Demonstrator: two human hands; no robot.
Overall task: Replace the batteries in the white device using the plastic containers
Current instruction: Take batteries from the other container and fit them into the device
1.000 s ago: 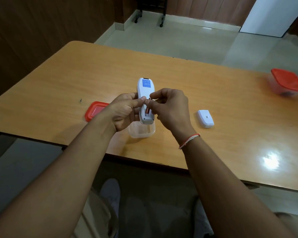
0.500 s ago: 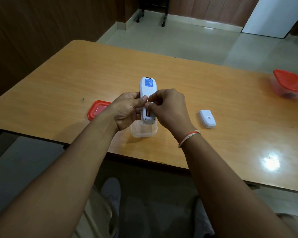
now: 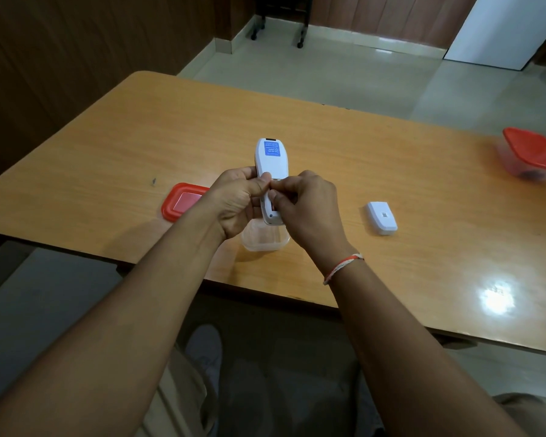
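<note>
The white device (image 3: pixel 271 159), back up with a blue label, is held above the table by my left hand (image 3: pixel 238 201), which grips its left side. My right hand (image 3: pixel 306 205) has its fingertips pinched at the open battery compartment in the device's lower half; what they pinch is hidden. Directly below the hands stands an open clear plastic container (image 3: pixel 264 239). Its red lid (image 3: pixel 182 201) lies flat to the left. The white battery cover (image 3: pixel 381 217) lies on the table to the right. A second clear container with a red lid (image 3: pixel 531 157) sits at the far right edge.
The wooden table (image 3: pixel 375 159) has its near edge just under my forearms. A glare spot shines at the front right. My legs and a shoe show below the table. Tiled floor and chair legs lie beyond the far edge.
My right fingers have shifted slightly lower and closer into the battery compartment. The device and my left hand stay nearly still.
</note>
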